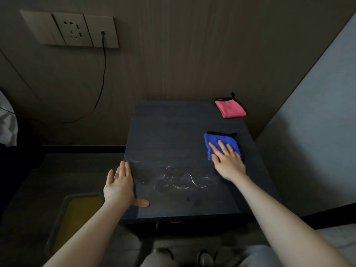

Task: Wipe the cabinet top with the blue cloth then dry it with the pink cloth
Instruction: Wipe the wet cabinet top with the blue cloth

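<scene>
The dark cabinet top [173, 132] fills the middle of the view, with pale wet smears [181, 180] near its front. A folded blue cloth [213, 140] lies on the right side of the top. My right hand [228, 160] rests flat on the cloth's near half, fingers spread. A folded pink cloth [230, 108] with black trim sits at the far right corner, untouched. My left hand [120, 185] lies against the cabinet's left edge, fingers straight, thumb on the top, holding nothing.
A wall socket panel [71, 29] with a black cable [104, 60] plugged in hangs at the upper left. A bin with a yellow liner [77, 218] stands on the floor left of the cabinet. A pale wall [317, 122] closes off the right side.
</scene>
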